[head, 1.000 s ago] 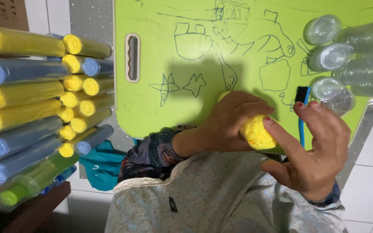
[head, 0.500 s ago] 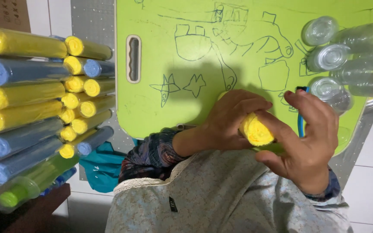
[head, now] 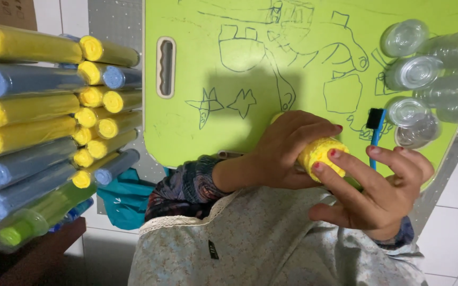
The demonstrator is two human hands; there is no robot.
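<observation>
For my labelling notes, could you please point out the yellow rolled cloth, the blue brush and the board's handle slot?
yellow rolled cloth (head: 322,156), head view, its fuzzy end.
blue brush (head: 376,135), head view, upper handle.
handle slot (head: 166,66), head view, the opening's middle.

A green desk (head: 197,32) bears pen drawings (head: 271,58). Clear bottles (head: 425,79) lie at its right, a blue brush (head: 376,130) beside them. Tubes (head: 38,127) of yellow and blue rolls are stacked at left.

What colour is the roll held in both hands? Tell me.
Yellow roll, clearest in the head view, its only view.
</observation>
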